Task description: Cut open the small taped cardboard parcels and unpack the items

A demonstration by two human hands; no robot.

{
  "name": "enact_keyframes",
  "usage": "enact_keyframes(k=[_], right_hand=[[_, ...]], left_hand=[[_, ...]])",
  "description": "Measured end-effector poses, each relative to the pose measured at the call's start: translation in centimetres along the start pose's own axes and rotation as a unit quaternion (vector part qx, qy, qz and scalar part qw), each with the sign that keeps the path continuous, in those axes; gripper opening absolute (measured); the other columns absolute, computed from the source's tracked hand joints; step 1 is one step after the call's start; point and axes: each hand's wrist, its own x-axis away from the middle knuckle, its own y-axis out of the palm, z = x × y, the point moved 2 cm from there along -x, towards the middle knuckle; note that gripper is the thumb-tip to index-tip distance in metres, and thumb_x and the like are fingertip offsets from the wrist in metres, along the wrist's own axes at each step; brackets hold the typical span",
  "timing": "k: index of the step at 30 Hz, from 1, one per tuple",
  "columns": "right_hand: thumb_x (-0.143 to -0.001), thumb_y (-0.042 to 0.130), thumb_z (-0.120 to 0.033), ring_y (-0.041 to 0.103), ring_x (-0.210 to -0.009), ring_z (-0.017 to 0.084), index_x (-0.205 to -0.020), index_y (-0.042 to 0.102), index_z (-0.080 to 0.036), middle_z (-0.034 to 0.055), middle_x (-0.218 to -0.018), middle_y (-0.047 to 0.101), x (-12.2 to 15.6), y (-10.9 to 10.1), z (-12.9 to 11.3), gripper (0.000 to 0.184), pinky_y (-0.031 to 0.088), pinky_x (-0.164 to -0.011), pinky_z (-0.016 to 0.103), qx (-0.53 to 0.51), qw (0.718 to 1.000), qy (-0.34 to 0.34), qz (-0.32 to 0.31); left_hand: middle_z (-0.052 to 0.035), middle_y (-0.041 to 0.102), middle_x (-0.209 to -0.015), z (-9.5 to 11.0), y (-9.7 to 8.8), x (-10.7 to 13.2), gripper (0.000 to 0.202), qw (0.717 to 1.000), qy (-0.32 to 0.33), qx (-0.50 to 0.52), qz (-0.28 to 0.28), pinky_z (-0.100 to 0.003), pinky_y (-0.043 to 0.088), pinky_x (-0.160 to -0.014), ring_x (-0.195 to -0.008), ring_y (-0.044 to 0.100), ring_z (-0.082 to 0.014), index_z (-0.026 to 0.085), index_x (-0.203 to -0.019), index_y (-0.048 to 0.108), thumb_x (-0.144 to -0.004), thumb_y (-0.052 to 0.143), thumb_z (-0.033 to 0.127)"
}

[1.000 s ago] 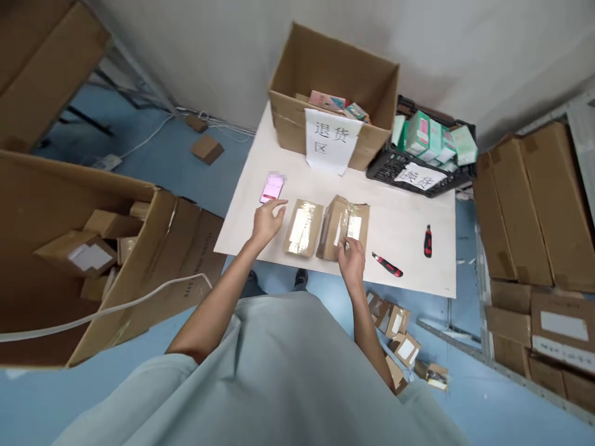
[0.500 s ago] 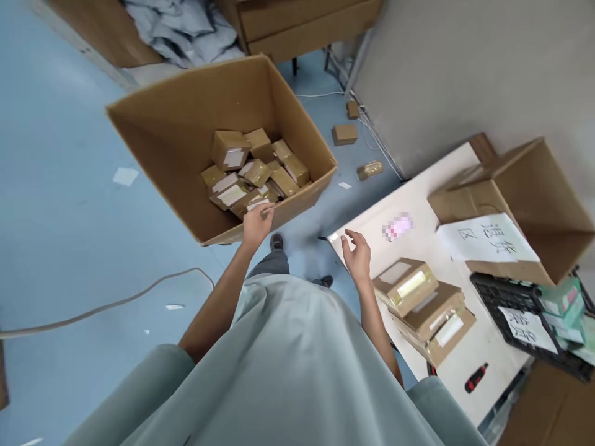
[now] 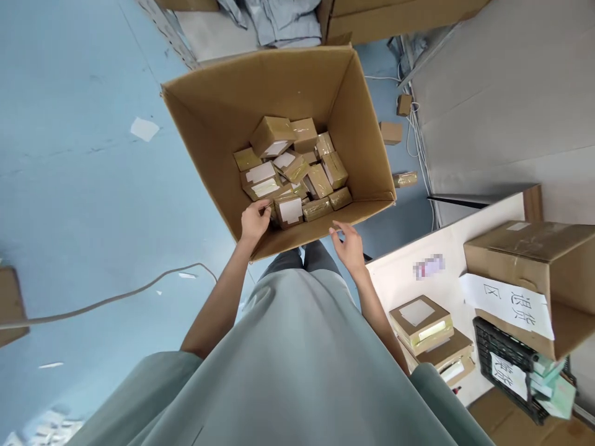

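Observation:
A big open cardboard carton (image 3: 218, 105) stands on the blue floor, with several small taped brown parcels (image 3: 290, 170) heaped inside. My left hand (image 3: 255, 220) reaches over the carton's near rim, its fingers curled onto a small parcel with a white label (image 3: 289, 210). My right hand (image 3: 348, 245) hovers at the near rim further right, fingers spread and holding nothing. On the white table (image 3: 441, 285) at the right lie two taped parcels (image 3: 421, 322), stacked one on the other.
A cardboard box with a paper sign (image 3: 530, 272) and a black crate (image 3: 515, 365) stand on the table. A white cable (image 3: 116, 297) runs over the floor at left. Loose small boxes (image 3: 390, 131) lie by the wall.
The view has swung left from the table to the floor carton. My left hand stays at the carton's rim and has closed onto a parcel; my right hand has moved from the table toward the rim.

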Motion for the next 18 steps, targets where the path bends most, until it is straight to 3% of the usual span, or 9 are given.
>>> enact_keyframes(k=[6, 10, 14, 18], right_hand=[[-0.113, 0.062, -0.038, 0.078, -0.130, 0.033, -0.138, 0.081, -0.020, 0.0168, -0.137, 0.082, -6.3, 2.0, -0.3, 0.036, 0.061, -0.120, 0.051, 0.020, 0.997, 0.011, -0.070], [-0.113, 0.063, -0.035, 0.078, -0.131, 0.032, -0.137, 0.082, -0.020, 0.0162, -0.138, 0.082, -11.8, 4.1, 0.4, 0.034, 0.059, -0.122, 0.048, 0.030, 0.995, 0.017, -0.097], [-0.112, 0.066, -0.034, 0.081, -0.129, 0.031, -0.136, 0.082, -0.022, 0.0139, -0.138, 0.084, -18.1, 7.9, 3.5, 0.031, 0.061, -0.120, 0.046, 0.039, 0.989, 0.044, -0.138], [-0.108, 0.072, -0.032, 0.081, -0.132, 0.034, -0.136, 0.080, -0.021, 0.0156, -0.139, 0.085, -25.2, 13.8, 8.6, 0.032, 0.062, -0.119, 0.049, 0.034, 0.980, 0.088, -0.176]], left_hand=[[-0.0164, 0.081, -0.145, 0.3, 2.3, -3.6, 0.040, 0.999, -0.037, -0.022, -0.022, -0.045, 0.057, -0.123, -0.134, 0.078, -0.0322, 0.014, -0.137, 0.083, -0.101, 0.068, 0.021], [-0.0171, 0.081, -0.145, 0.0, 3.7, -7.4, 0.042, 0.998, -0.043, -0.036, -0.030, -0.045, 0.057, -0.123, -0.135, 0.077, -0.0340, 0.013, -0.139, 0.082, -0.101, 0.068, 0.021], [-0.0168, 0.081, -0.144, -2.1, 6.5, -12.5, 0.040, 0.996, -0.087, 0.003, -0.027, -0.051, 0.051, -0.130, -0.140, 0.074, -0.0371, 0.015, -0.135, 0.083, -0.096, 0.074, 0.018], [-0.0181, 0.086, -0.127, -6.2, 11.4, -17.4, 0.038, 0.986, -0.145, 0.081, -0.014, -0.061, 0.051, -0.128, -0.132, 0.077, -0.0404, 0.013, -0.127, 0.082, -0.089, 0.082, 0.016]])
